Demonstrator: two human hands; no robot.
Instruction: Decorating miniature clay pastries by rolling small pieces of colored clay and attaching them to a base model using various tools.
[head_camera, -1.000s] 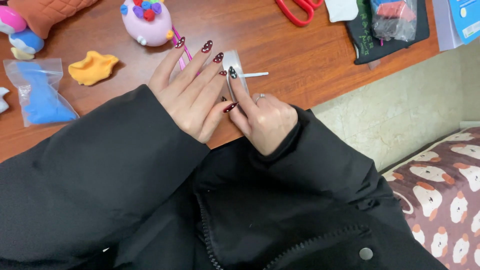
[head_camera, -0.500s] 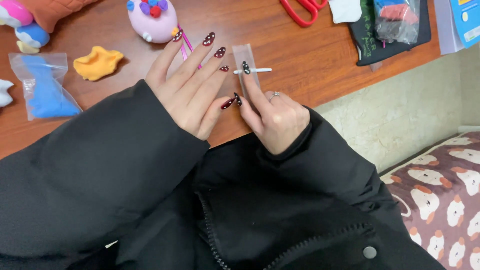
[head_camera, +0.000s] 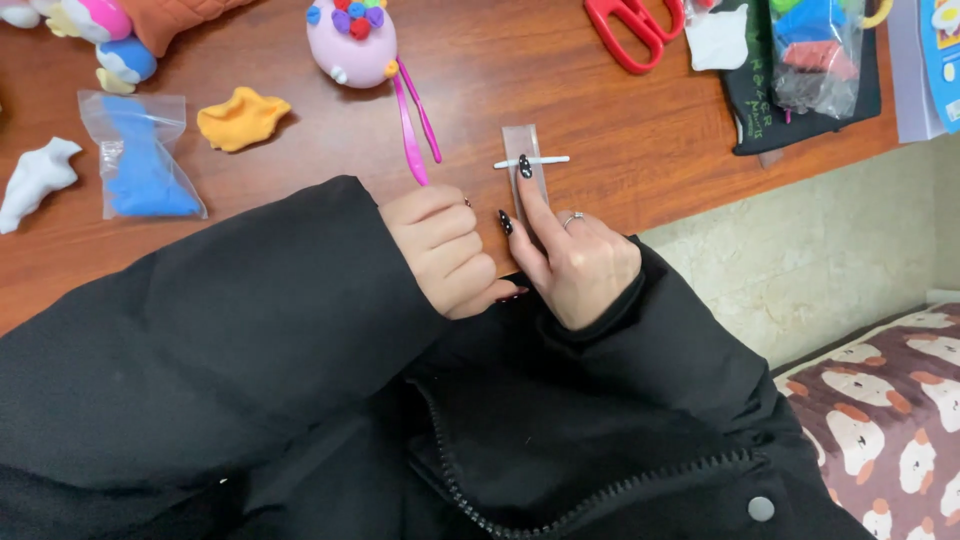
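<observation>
Head view: a thin white stick (head_camera: 532, 161) lies crosswise on a small clear strip (head_camera: 527, 165) flat on the bench (head_camera: 620, 130), near its front edge. The right hand (head_camera: 575, 262) has its forefinger stretched out, the tip pressing stick and strip down; the other fingers are curled, so this grip pins rather than pinches. The left hand (head_camera: 443, 250) is balled into a fist just beside it, grip pressed together, holding nothing visible. Judged from this layout, the stick is placed and held on the strip but not yet wrapped or sealed; that work remains. Pink tweezers (head_camera: 412, 125) lie just left of the strip, untouched, below a pink clay figure (head_camera: 351, 40). Farther left sit an orange clay lump (head_camera: 240, 117), a bag of blue clay (head_camera: 140, 160) and a white clay piece (head_camera: 35, 180). Red scissors (head_camera: 632, 30) and a black pouch (head_camera: 800, 90) lie at the far right. Bench surface is reddish wood. Beyond its edge are a pale wall and patterned bedding (head_camera: 890, 420).
</observation>
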